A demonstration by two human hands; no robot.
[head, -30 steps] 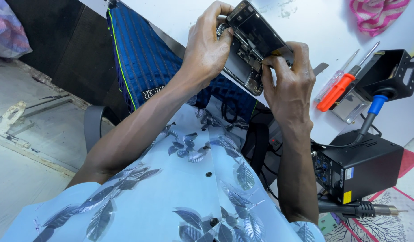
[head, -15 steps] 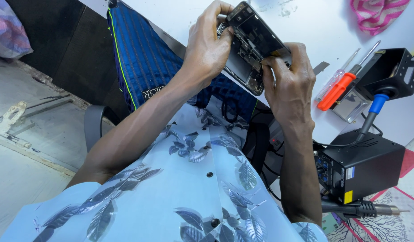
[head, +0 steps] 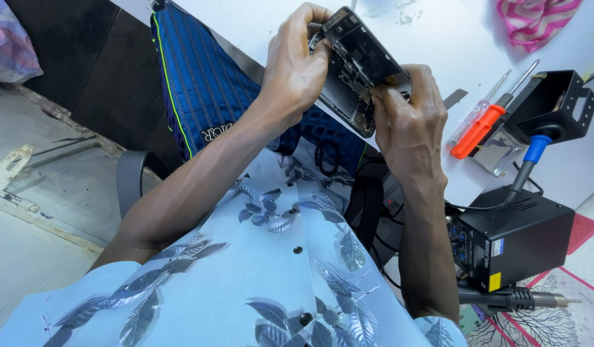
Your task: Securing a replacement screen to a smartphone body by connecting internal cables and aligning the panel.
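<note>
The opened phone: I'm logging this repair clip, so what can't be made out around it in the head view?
- Opened phone: its near end is covered by the right hand, its far side by the left hand.
- Its inner parts: too small to tell apart.
- Pink striped cloth: cut off by the top edge.
- Black holder: inside is in shadow.

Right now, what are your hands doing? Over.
Left hand and right hand both grip the opened black smartphone. Orange-handled screwdriver lies aside on white table. Nothing blocking.
</note>
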